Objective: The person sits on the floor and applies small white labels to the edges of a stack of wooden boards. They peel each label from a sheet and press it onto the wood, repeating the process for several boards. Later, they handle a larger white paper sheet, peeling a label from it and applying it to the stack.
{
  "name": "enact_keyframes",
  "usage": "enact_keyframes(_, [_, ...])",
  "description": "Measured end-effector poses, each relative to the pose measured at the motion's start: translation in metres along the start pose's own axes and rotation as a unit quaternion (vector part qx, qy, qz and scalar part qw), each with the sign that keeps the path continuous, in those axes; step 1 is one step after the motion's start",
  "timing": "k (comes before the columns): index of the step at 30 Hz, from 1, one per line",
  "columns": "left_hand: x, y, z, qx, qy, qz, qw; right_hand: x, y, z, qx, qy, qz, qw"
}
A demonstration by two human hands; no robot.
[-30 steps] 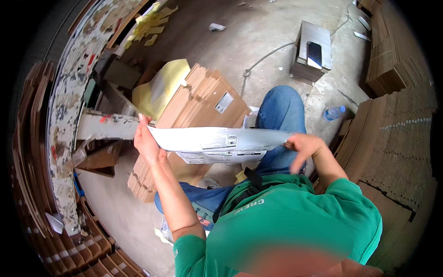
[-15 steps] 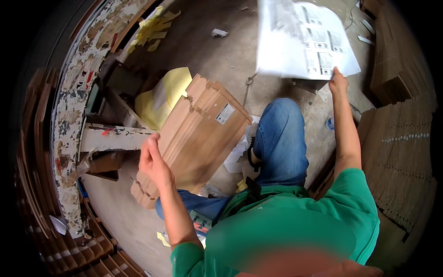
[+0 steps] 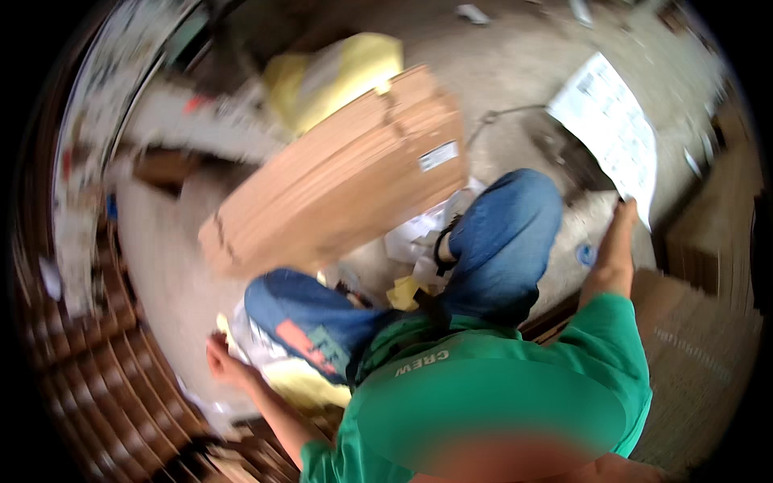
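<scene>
My right hand, at the right beyond my knee, is closed on the lower corner of a white printed sheet, which hangs tilted and slightly curved. My left hand is low on the left, beside a heap of yellow paper and white plastic by my leg. Its fingers are blurred and seem bent; whether they grip anything I cannot make out. In front of me a stack of flat brown cardboard stands on edge, with a white label on its side. Neither hand touches it.
Crumpled yellow paper lies behind the stack. A paint-worn beam runs along the left, above brown slatted cardboard. More stacked cardboard is at the right. Paper scraps and a blue-and-clear round item lie on the floor.
My left hand has left the cardboard stack's side and dropped back toward the lower left. The printed sheet in my right hand has come lower and turned. The whole view has shifted.
</scene>
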State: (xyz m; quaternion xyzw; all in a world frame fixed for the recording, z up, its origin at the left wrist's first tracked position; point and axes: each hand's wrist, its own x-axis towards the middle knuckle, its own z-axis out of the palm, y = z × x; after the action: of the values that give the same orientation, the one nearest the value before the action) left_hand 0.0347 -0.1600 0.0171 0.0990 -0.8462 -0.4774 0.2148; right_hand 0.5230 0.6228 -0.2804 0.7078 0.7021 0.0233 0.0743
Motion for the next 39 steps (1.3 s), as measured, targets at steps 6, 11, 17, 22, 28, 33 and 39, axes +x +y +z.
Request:
enact_keyframes(6, [-0.021, -0.117, -0.049, 0.145, 0.063, -0.183, 0.97, 0.022, -0.044, -0.032, 0.464, -0.028, -0.03, 0.885])
enact_keyframes(11, [-0.071, -0.223, -0.077, 0.034, 0.133, -0.268, 0.953, -0.084, -0.037, -0.081, 0.536, -0.097, -0.009, 0.838])
enact_keyframes(17, [-0.107, -0.295, -0.092, 0.017, 0.184, -0.422, 0.888, -0.18, -0.012, -0.126, 0.452, -0.178, -0.092, 0.869])
enact_keyframes(22, [-0.114, -0.364, -0.079, 0.066, 0.154, -0.42, 0.892, -0.206, -0.065, -0.156, 0.421, -0.197, -0.118, 0.877])
enact_keyframes(28, [-0.052, -0.354, -0.049, 0.202, 0.094, -0.276, 0.935, -0.227, -0.13, -0.18, 0.397, -0.186, -0.126, 0.89])
enact_keyframes(33, [-0.017, -0.378, -0.059, 0.392, 0.033, -0.133, 0.91, -0.23, -0.164, -0.188, 0.391, -0.185, -0.139, 0.891])
enact_keyframes(39, [-0.032, -0.371, -0.094, 0.441, -0.16, -0.374, 0.8, -0.232, -0.175, -0.196, 0.371, -0.182, -0.135, 0.901])
